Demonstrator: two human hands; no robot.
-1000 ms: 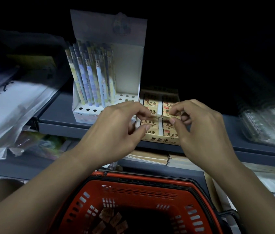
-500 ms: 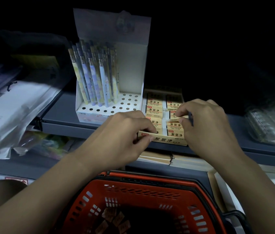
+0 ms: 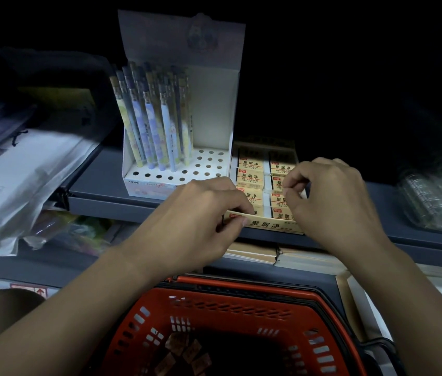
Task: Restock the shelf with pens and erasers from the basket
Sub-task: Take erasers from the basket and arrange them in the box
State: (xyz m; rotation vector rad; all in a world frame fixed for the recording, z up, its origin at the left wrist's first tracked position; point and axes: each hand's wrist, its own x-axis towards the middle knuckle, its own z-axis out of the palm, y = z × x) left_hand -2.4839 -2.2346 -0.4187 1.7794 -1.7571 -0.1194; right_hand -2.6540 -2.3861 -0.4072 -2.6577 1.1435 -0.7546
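The eraser box [image 3: 264,183] looked nearly full; right hand [image 3: 331,202] pinched an eraser [image 3: 279,189], left hand [image 3: 201,218] gripped the box front; more erasers [image 3: 184,354] waited in the basket [image 3: 230,302].

Your left hand [image 3: 201,215] and right hand [image 3: 331,202] are crowding the yellow cardboard eraser tray [image 3: 274,226], blocking its front. The tall white cardboard pen display [image 3: 211,118] is walling off the tray's left side. Bare grey metal shelf [image 3: 377,196] is lying open to your right, before the clear plastic packs [image 3: 436,196].
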